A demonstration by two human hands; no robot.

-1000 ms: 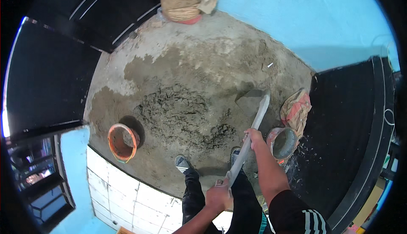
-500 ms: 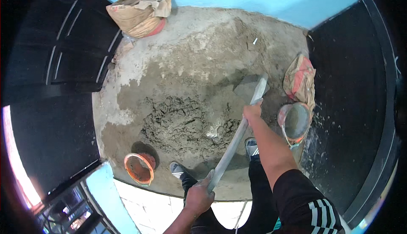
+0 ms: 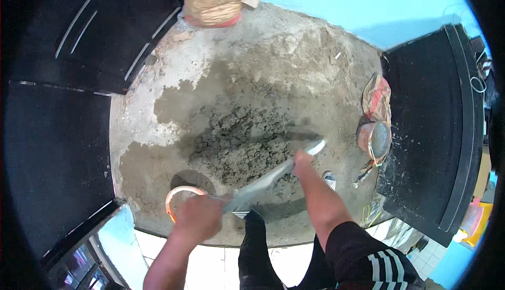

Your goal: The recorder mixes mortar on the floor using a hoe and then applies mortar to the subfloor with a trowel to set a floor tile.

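showing grey inside, bucket (image 3: 376,140) right of tool handle (image 3: 268,178)

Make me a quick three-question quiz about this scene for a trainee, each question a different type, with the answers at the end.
1. Multiple choice: what does the right hand grip? A) a paint brush; B) a long pale handle; C) a garden hose.
2. True or false: in this view, the left hand hides part of an orange bucket.
3. Fill in the blank: the damp grey mix lies heaped on the ____.

Key: 1. B; 2. True; 3. floor.
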